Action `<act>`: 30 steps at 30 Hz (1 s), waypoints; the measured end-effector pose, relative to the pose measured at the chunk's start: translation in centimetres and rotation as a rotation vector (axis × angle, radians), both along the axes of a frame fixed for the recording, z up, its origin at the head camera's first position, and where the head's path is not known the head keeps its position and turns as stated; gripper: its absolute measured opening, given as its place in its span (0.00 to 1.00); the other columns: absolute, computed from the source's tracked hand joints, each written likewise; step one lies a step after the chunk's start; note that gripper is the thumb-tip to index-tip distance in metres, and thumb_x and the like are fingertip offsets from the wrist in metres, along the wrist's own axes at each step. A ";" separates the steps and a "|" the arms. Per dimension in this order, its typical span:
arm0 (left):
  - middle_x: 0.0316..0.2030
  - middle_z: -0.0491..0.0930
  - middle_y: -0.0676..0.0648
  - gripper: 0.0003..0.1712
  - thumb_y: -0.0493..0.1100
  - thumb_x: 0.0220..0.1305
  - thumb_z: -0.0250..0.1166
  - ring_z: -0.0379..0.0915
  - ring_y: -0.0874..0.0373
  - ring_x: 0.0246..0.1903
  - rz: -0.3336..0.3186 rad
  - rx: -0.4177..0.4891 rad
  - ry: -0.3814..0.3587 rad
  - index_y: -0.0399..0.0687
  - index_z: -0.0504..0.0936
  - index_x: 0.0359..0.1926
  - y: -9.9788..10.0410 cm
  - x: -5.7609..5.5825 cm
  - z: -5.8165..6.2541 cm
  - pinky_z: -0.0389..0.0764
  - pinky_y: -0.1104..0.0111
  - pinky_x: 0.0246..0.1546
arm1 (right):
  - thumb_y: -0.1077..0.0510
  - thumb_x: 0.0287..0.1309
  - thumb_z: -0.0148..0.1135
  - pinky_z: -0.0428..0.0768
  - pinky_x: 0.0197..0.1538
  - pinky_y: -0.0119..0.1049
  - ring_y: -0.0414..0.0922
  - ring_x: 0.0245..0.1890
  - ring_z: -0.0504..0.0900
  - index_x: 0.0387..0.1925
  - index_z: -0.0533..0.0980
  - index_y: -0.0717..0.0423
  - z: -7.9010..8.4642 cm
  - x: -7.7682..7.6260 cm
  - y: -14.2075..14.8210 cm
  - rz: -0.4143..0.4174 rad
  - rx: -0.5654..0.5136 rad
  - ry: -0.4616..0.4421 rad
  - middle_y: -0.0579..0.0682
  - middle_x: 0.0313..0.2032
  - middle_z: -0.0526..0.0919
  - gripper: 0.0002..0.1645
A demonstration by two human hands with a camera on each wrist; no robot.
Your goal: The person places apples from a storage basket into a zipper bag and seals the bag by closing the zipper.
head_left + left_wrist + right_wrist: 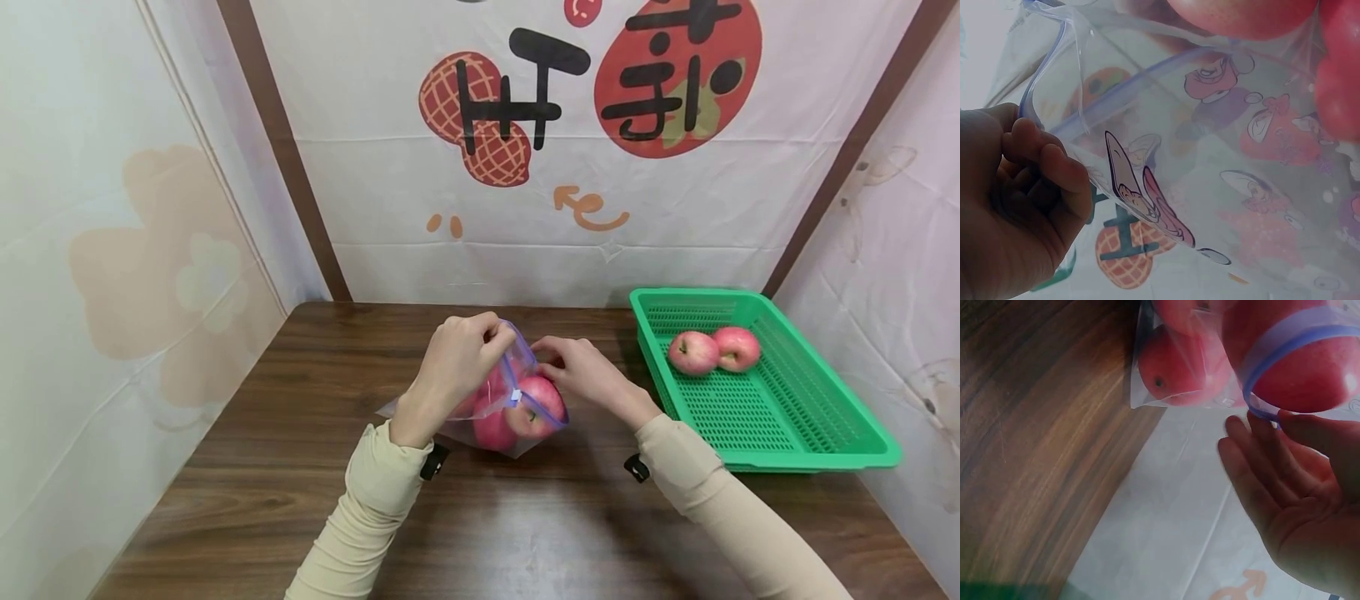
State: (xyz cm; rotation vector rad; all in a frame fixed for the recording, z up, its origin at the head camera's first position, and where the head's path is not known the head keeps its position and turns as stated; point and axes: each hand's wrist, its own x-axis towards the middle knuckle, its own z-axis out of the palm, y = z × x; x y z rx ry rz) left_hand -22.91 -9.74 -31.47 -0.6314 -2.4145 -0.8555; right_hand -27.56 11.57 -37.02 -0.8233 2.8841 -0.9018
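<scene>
A clear zip bag (480, 421) with a purple-blue zip edge and a small white slider (516, 395) sits on the table, holding several red apples. One apple (537, 407) lies at the bag's open mouth. My left hand (467, 357) pinches the rim on the left side; in the left wrist view its fingers (1063, 165) curl at the purple edge, and printed figures show on the bag. On the far side, my right hand (583, 373) pinches the rim between thumb and fingers, as the right wrist view shows beside the purple edge (1260, 369).
A green plastic basket (825, 408) stands on the right of the brown wooden table (300, 483). Two apples (693, 353) lie inside it. Printed white curtains (525, 267) enclose the table at the back and sides.
</scene>
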 end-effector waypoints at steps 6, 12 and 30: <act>0.13 0.63 0.56 0.15 0.41 0.61 0.57 0.58 0.63 0.17 -0.003 0.007 0.013 0.50 0.71 0.17 -0.1 -0.1 -0.1 0.60 0.70 0.20 | 0.60 0.61 0.64 0.81 0.36 0.34 0.38 0.32 0.84 0.55 0.77 0.54 0.4 0.4 0.7 -0.051 -0.002 0.002 0.47 0.33 0.87 0.20; 0.13 0.62 0.56 0.16 0.40 0.60 0.57 0.57 0.63 0.17 0.000 0.017 0.005 0.50 0.69 0.16 -0.3 -0.1 -0.1 0.60 0.70 0.19 | 0.60 0.58 0.66 0.78 0.32 0.34 0.38 0.29 0.81 0.50 0.80 0.55 1.6 1.2 2.1 -0.092 -0.001 0.099 0.46 0.30 0.86 0.17; 0.12 0.59 0.57 0.17 0.39 0.58 0.58 0.54 0.63 0.17 0.010 0.055 0.021 0.50 0.67 0.14 -0.9 0.1 0.3 0.59 0.70 0.20 | 0.65 0.55 0.60 0.72 0.30 0.34 0.39 0.22 0.74 0.44 0.81 0.57 4.4 1.8 3.7 -0.177 -0.051 0.389 0.46 0.24 0.81 0.13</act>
